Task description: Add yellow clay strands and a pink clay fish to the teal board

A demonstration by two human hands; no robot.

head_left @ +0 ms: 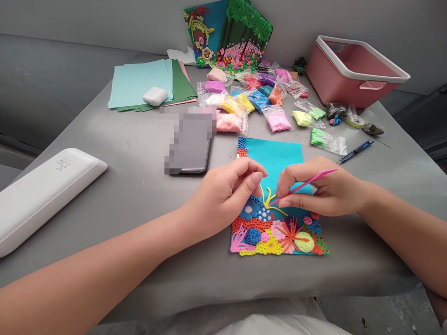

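A blue card (279, 153) lies before me, its lower part covered with colourful clay shapes: small rings, discs, flowers and thin strands. My right hand (314, 188) pinches a slim pink clay modelling tool (307, 182), whose lower tip touches the branching yellow clay strands (267, 200) on the card. Over the card's left side, my left hand (230, 190) is closed, with thumb and fingertips drawn together close to a yellow strand. Whether something small sits between those fingertips is hidden. An orange clay starburst (291, 235) lies below the yellow strands.
A phone (192, 144) lies left of the card, and a white power bank (49, 195) farther left. Behind are bagged coloured clays (258, 100), paper sheets (139, 81) with a white earbud case (155, 96), and two finished clay pictures (240, 42). A pink basket (349, 79) and utility knife (356, 151) stand right.
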